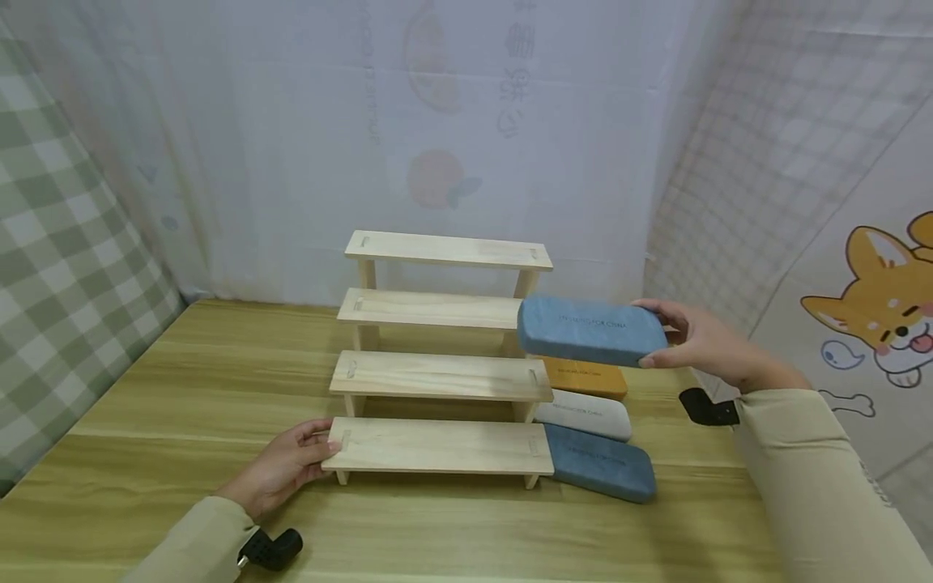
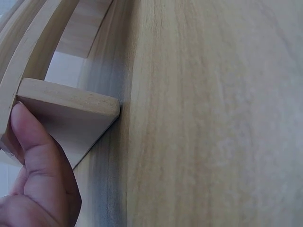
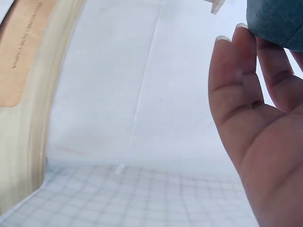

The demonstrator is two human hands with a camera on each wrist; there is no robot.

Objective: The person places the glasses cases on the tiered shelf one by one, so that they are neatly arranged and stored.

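Note:
A pale wooden tiered display stand (image 1: 437, 448) with several steps stands on the table. My left hand (image 1: 280, 468) grips the left end of its lowest step; in the left wrist view the thumb (image 2: 38, 151) lies against the board beside a wooden leg (image 2: 71, 97). My right hand (image 1: 710, 346) holds a blue glasses case (image 1: 590, 330) by its right end, raised level with the upper steps and overlapping the stand's right side in the head view. Only a corner of this case (image 3: 277, 23) shows in the right wrist view, above the fingers.
Right of the stand lie an orange case (image 1: 583, 377), a light grey case (image 1: 590, 414) and another blue case (image 1: 608, 465), partly hidden behind its steps. A white printed curtain (image 1: 291, 162) hangs behind the wooden table (image 1: 182, 405). Green checked cloth (image 1: 66, 210) borders the left.

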